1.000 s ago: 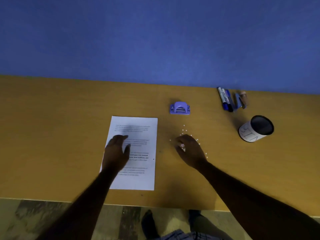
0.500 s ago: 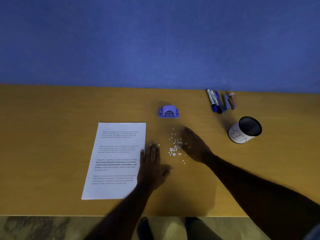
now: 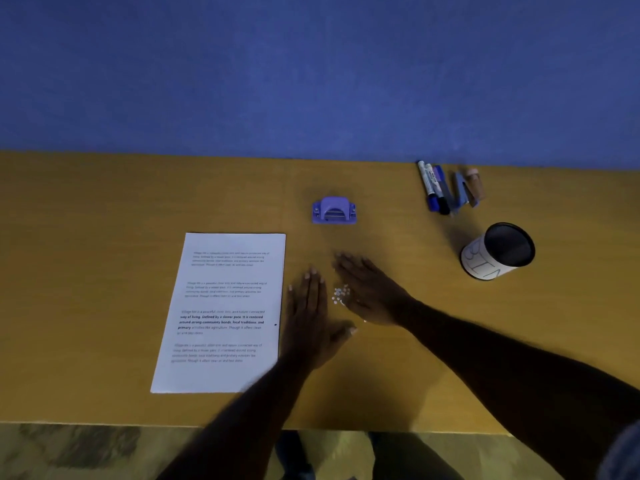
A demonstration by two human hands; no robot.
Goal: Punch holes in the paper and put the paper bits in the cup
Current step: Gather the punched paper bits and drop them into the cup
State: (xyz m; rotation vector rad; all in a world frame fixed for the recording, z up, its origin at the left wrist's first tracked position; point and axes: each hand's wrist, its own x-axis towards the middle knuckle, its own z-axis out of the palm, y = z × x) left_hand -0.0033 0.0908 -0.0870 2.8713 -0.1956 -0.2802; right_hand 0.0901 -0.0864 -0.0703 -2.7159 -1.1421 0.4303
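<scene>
Both hands have drawn closer together than half a second ago, and the paper bits [image 3: 340, 294], then strewn loosely over the bench [image 3: 104, 271], now sit bunched in a small white cluster between them. The left hand [image 3: 310, 317], which lay on the paper [image 3: 225, 306] a second ago, rests just right of the sheet with fingers straight and together, thumb spread out to the side, holding nothing. The right hand [image 3: 372, 294] lies on the other side of the cluster, fingers extended and slightly blurred, also holding nothing. One stray bit lies near the right wrist.

The printed sheet lies flat on the ochre wooden surface, with a small dark dot at its right edge. Beyond the hands stands the purple hole punch [image 3: 334, 211], apart from both sheet and bits. The cup [image 3: 479, 263], dark inside with a white label bearing handwritten letters, stands well to the right of the cluster. Behind it, near the back edge, lie markers [image 3: 432, 187] and a blue stapler [image 3: 464, 192] side by side.

A plain blue wall [image 3: 311, 81] rises directly behind the bench. Below the front edge a mottled floor [image 3: 86, 448] shows in dim light.
</scene>
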